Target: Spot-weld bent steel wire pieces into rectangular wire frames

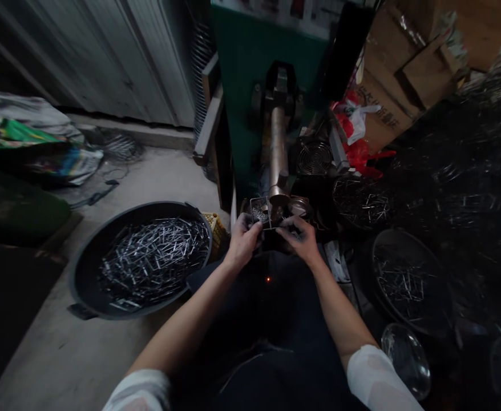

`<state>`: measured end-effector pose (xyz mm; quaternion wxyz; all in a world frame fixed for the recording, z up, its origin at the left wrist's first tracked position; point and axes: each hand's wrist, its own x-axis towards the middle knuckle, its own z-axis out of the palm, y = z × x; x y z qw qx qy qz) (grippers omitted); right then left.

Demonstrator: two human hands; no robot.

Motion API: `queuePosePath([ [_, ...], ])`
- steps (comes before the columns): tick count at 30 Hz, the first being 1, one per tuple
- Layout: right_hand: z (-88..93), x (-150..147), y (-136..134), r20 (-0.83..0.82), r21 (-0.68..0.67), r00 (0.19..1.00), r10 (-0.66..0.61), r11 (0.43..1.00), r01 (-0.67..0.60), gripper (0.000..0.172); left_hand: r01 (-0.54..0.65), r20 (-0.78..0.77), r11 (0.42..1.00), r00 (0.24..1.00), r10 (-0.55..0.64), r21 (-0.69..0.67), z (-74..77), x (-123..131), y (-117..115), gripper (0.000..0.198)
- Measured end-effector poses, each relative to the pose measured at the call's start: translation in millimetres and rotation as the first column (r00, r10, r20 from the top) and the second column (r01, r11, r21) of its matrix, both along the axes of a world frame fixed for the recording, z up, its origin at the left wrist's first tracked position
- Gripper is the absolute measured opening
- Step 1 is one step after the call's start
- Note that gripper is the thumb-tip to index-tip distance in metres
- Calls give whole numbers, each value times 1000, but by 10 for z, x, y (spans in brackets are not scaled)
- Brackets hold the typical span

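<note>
My left hand (245, 240) is closed on a thin metal wire frame (261, 198), bent into a roughly rectangular shape, with the thumb over its lower edge. My right hand (299, 237) has its fingers curled in a pinch at the frame's lower right end; any smaller piece between these fingers is too dark to make out. Right behind the frame stands the thick metal arm (278, 148) of a green machine (242, 85), its lower end close above my fingers. Small shiny bits show through the frame; whether they lie in a container I cannot tell.
On the left, a large black basin (77, 279) holds many bent wire pieces, beside a yellow crate (217, 228). Dark tubs (441, 285) with more wire pieces stand at right. Cardboard boxes (387, 103), red bags (359, 157) and a small fan guard (314, 158) sit behind them.
</note>
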<state>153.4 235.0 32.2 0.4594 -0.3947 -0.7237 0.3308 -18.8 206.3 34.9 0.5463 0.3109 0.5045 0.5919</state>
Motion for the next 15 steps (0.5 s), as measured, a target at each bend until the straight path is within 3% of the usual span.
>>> queuePosePath([
  [8,14,-52,142,-56,-113,998,-30,993,23,20,19,18,998,1000,-18,-64,174,-1,167,27],
  [15,-15,-82,215,-104,-163,994,-40,986,23,20,5,76,1000,997,-4,-14,102,1,250,31],
])
